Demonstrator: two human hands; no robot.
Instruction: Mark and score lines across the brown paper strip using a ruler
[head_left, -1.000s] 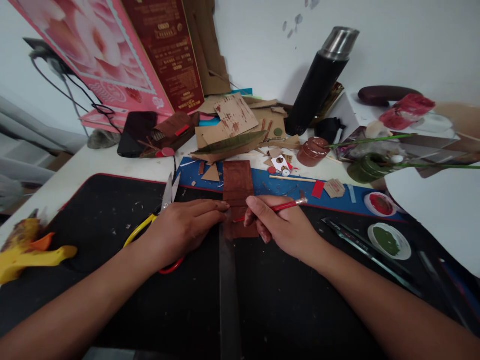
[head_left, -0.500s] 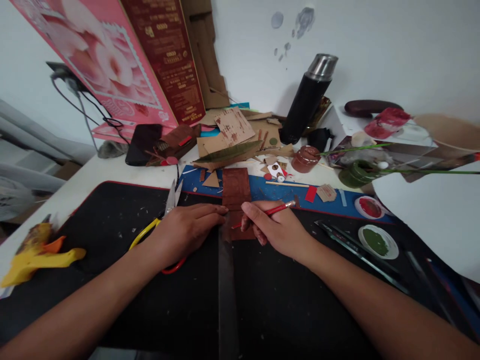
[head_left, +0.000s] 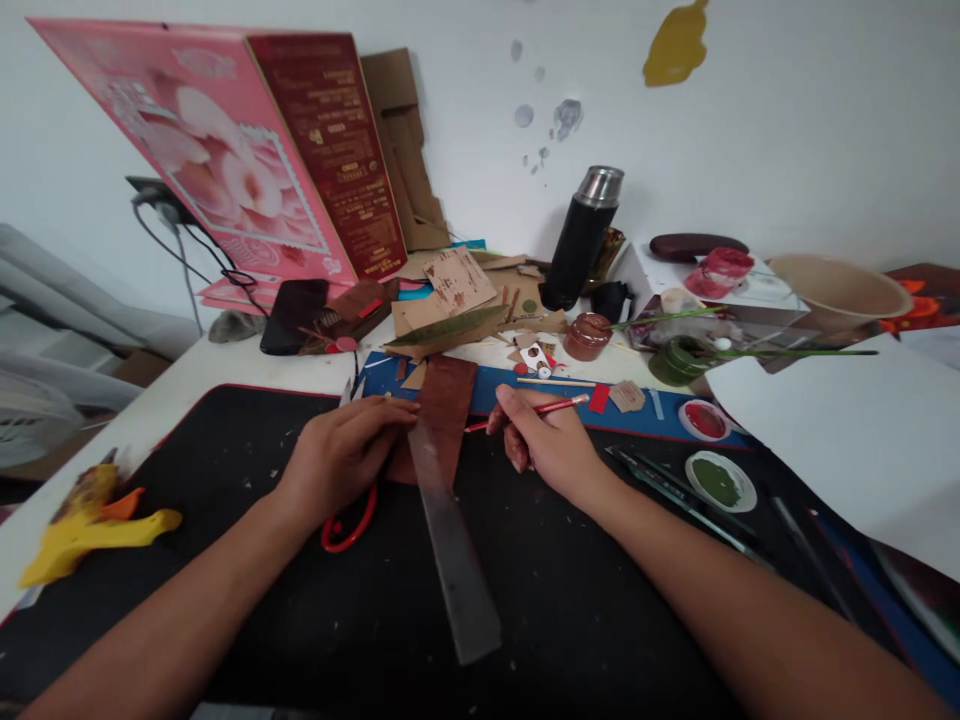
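Note:
A reddish-brown painted piece (head_left: pixel 448 405) lies across the blue mat strip and the black mat. On it rests the upper end of a clear ruler (head_left: pixel 452 560), which slants down toward the front. My left hand (head_left: pixel 341 450) has its fingertips closed on the ruler's top end at the piece's left side. Right of the piece, my right hand (head_left: pixel 544 435) is closed around a red pencil (head_left: pixel 559 404), whose tip points left at the piece's right edge. Scissors with a red handle loop (head_left: pixel 351 535) lie partly under my left hand.
A yellow glue gun (head_left: pixel 97 520) is at the left. Behind are a phone (head_left: pixel 294 315), cardboard scraps (head_left: pixel 459 282), a black thermos (head_left: pixel 581 240) and paint jars (head_left: pixel 587 336). Paint lids (head_left: pixel 721 481) and dark pens (head_left: pixel 682 500) lie at the right.
The brown piece and ruler have turned, the ruler's lower end swinging right. My right hand and pencil have come off the piece to its right. The camera view has shifted.

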